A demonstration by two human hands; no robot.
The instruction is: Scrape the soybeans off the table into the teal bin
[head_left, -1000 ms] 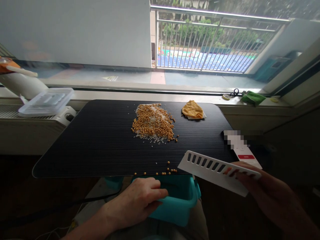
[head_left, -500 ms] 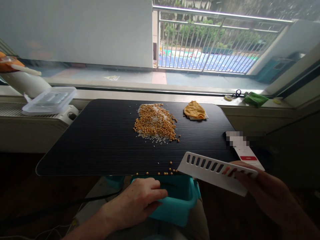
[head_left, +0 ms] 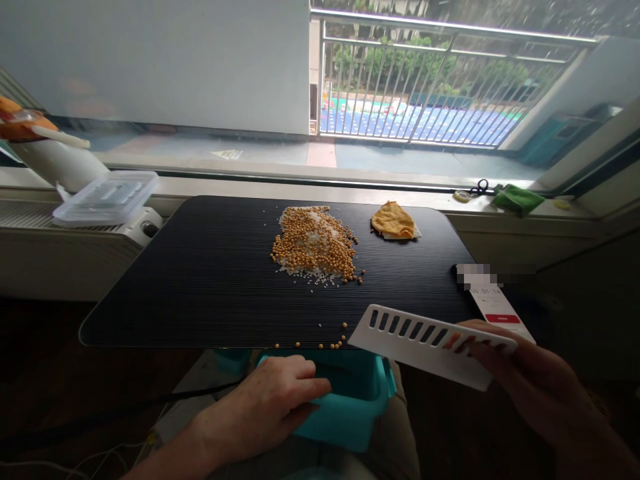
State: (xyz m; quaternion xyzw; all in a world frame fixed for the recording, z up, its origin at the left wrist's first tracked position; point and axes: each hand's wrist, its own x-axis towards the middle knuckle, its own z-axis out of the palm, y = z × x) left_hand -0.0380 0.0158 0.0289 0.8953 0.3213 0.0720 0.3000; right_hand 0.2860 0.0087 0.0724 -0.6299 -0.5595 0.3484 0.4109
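Counter (head_left: 200, 287): black, matt, finely ribbed.
Slotted board (head_left: 425, 355): white plastic, smooth, matt.
Tub (head_left: 350, 413): teal plastic, smooth, slight sheen.
Cloth (head_left: 394, 220): yellow fabric, soft, crumpled.
Box (head_left: 107, 197): clear plastic, glossy.
Beans (head_left: 315, 243): tan, smooth-skinned, dull.
Rice (head_left: 310, 275): white, matt grains.
Railing (head_left: 425, 80): metal, pale, satin.

Left hand (head_left: 273, 400) lies palm down below the bench's (head_left: 200, 280) near edge, fingers (head_left: 313, 387) and thumb pinched. Right hand (head_left: 530, 377), off the near right corner, grips too.
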